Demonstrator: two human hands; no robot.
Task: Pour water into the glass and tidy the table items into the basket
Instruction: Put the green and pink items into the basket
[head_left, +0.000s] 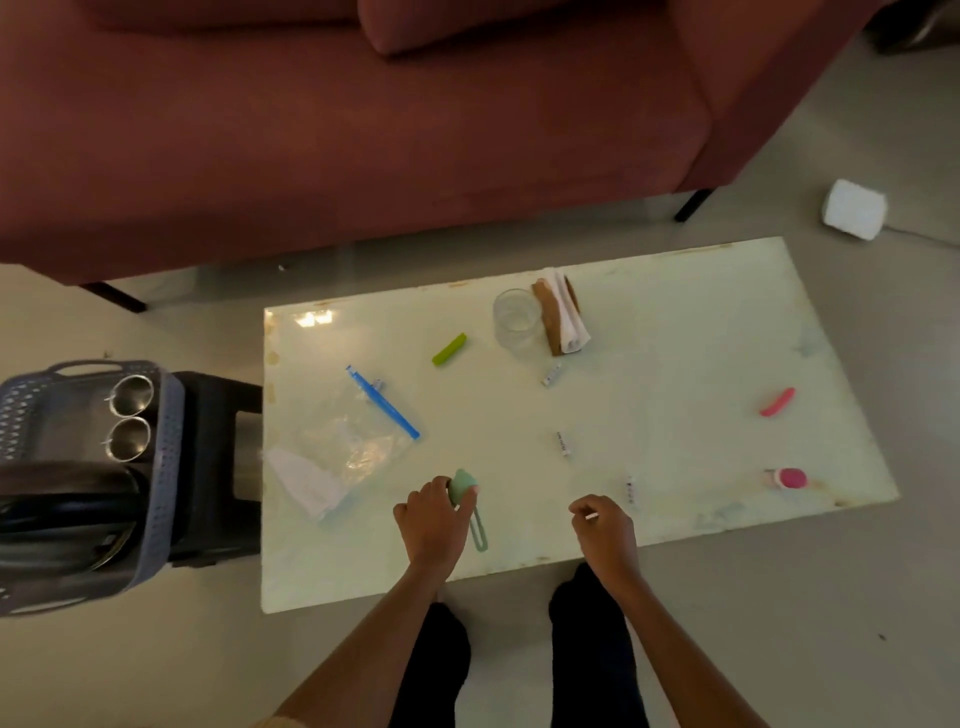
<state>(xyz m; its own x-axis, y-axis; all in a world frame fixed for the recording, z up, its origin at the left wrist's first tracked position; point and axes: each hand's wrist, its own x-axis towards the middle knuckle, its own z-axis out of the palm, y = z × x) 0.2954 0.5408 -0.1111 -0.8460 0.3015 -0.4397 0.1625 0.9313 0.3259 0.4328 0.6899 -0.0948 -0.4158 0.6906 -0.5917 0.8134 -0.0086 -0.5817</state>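
A clear glass (517, 318) stands at the far middle of the pale glass table (701, 364), beside a brown holder with white napkins (562, 317). My left hand (435, 522) is shut on a pale green clip (464, 489) near the front edge; its long loop lies on the table. My right hand (605, 530) pinches a small white item near the front edge. The grey perforated basket (166, 441) sits on a black stool left of the table, holding two steel cups (129, 415) and dark items.
On the table lie a clear zip bag with a blue seal (363, 426), white paper (306, 483), a lime clip (450, 349), a pink clip (777, 402), a pink-capped item (787, 478) and small tubes (563, 444). A maroon sofa (363, 130) stands behind. A white roll (854, 209) lies on the floor.
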